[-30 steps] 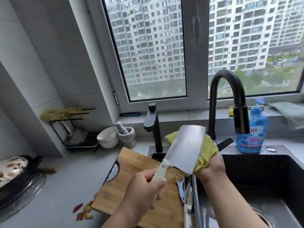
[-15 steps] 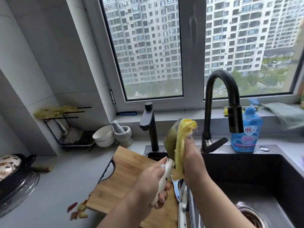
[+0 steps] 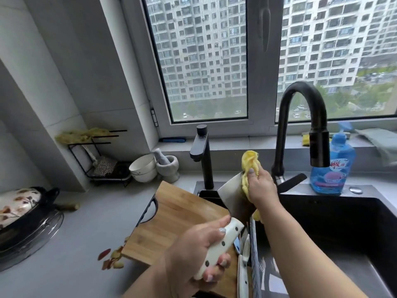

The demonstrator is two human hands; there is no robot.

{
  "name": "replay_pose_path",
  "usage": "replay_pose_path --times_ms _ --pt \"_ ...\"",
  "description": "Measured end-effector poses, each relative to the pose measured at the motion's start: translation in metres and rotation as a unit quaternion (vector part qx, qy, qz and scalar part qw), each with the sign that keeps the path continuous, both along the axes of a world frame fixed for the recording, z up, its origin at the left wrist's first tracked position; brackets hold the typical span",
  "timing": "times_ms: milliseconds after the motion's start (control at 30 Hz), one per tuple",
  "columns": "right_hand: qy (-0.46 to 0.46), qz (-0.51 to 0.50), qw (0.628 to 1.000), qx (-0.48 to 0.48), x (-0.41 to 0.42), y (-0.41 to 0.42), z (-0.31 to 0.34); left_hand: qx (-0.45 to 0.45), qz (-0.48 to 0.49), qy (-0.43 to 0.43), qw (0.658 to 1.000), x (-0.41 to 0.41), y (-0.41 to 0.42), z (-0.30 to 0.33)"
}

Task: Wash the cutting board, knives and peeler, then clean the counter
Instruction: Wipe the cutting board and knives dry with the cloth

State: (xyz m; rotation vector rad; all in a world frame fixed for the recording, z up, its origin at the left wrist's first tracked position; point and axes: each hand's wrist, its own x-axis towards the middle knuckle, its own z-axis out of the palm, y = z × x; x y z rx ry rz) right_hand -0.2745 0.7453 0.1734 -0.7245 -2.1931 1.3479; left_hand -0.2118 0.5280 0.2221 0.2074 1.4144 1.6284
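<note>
The left hand (image 3: 199,252) is gripping the cleaver (image 3: 231,196) while the right hand (image 3: 261,186) is pinching a yellow cloth (image 3: 249,162) against its blade, with board (image 3: 178,216), peeler (image 3: 237,244) and littered worktop (image 3: 90,214) apparently still waiting.

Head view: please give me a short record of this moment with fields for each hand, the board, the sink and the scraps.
left hand: grips the white handle of the cleaver
right hand: presses the yellow cloth on the blade
cutting board: on the counter, left of the sink
faucet: no water visible
peel scraps: beside the board's near left corner
</note>
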Motion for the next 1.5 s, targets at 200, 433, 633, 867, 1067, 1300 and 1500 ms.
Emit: replay_pose_path --times_ms 200,433,633,867,1067,1300,1500 --pt "0.021 -0.059 0.939 -0.339 -0.016 0.017 -0.023 -0.007 0.015 -0.005 1.0 -0.006 -0.01 -0.011" --pt "0.103 -0.15 0.884 -0.431 -0.025 0.022 -0.023 -0.145 0.064 0.149 0.976 -0.013 -0.012 -0.023" --pt "0.08 -0.124 0.828 -0.541 -0.019 0.002 -0.021 -0.195 0.211 0.196 0.938 -0.022 0.004 -0.036" --pt "-0.027 0.002 0.868 -0.495 0.014 -0.089 -0.02 -0.228 0.268 0.258 0.9 -0.041 0.03 -0.058" --pt "-0.131 -0.041 0.928 -0.346 0.009 -0.104 -0.023 -0.258 0.271 0.295 0.879 -0.04 0.033 -0.069" --pt "-0.083 0.005 0.948 -0.308 -0.009 -0.12 -0.051 -0.217 0.306 0.16 0.913 -0.035 0.013 -0.073" --pt "-0.093 0.006 0.951 -0.295 -0.015 -0.13 -0.043 -0.169 0.376 0.082 0.907 -0.03 -0.027 -0.069"
